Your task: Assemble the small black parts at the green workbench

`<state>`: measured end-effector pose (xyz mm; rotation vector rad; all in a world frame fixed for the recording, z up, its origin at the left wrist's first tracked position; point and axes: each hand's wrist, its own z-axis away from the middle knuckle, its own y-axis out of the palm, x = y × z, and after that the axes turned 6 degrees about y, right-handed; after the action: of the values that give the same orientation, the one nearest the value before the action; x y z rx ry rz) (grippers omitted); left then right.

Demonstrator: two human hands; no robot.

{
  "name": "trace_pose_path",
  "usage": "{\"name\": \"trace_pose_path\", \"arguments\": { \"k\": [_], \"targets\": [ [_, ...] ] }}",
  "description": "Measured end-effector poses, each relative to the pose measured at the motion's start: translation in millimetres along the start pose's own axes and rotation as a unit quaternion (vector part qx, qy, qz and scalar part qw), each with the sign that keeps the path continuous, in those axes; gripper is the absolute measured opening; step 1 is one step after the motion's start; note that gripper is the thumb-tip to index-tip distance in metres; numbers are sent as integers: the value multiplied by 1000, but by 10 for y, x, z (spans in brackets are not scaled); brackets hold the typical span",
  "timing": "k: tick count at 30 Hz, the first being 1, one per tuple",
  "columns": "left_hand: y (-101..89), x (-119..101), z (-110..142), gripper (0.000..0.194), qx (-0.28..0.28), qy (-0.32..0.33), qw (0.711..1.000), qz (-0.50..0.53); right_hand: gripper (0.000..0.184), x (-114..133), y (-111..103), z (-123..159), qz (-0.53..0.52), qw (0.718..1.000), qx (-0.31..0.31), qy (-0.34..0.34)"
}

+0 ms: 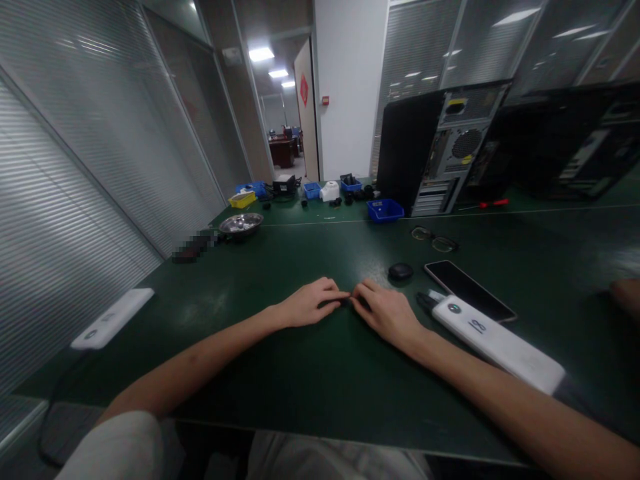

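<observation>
Both my hands rest on the dark green table (pixel 310 373), fingertips meeting in the middle. My left hand (pixel 310 305) is curled, its fingers pinched together toward the right. My right hand (pixel 387 312) is curled too, its fingers pointing left and touching the left hand's fingertips. Something small and dark sits between the fingertips; I cannot make out what it is. A white power bank (pixel 497 343) lies just right of my right wrist, a black phone (pixel 469 289) beyond it, and a small black oval case (pixel 401 271) just past my right hand.
A pair of glasses (pixel 434 239) lies further back. Behind it stand an open computer tower (pixel 440 150), a blue bin (pixel 385 210), a metal bowl (pixel 241 225) and a red screwdriver (pixel 493 203). A white device (pixel 113 319) lies at the left edge. Another person's hand (pixel 627 295) shows at the right.
</observation>
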<state>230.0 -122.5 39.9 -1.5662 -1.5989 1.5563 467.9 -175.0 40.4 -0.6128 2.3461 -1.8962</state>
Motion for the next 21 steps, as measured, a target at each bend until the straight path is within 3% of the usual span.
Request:
{"name": "trace_pose_path", "arguments": {
  "k": [8, 13, 21],
  "targets": [
    [-36, -28, 9, 35, -6, -14, 1000, 2, 21, -33, -125, 30, 13, 999, 11, 42],
    [-41, -21, -35, 27, -30, 22, 999, 18, 22, -37, -123, 33, 19, 998, 14, 61],
    [-55, -31, -90, 29, -5, 28, 1000, 2, 21, -7, -112, 31, 8, 998, 20, 58]
  ]
}}
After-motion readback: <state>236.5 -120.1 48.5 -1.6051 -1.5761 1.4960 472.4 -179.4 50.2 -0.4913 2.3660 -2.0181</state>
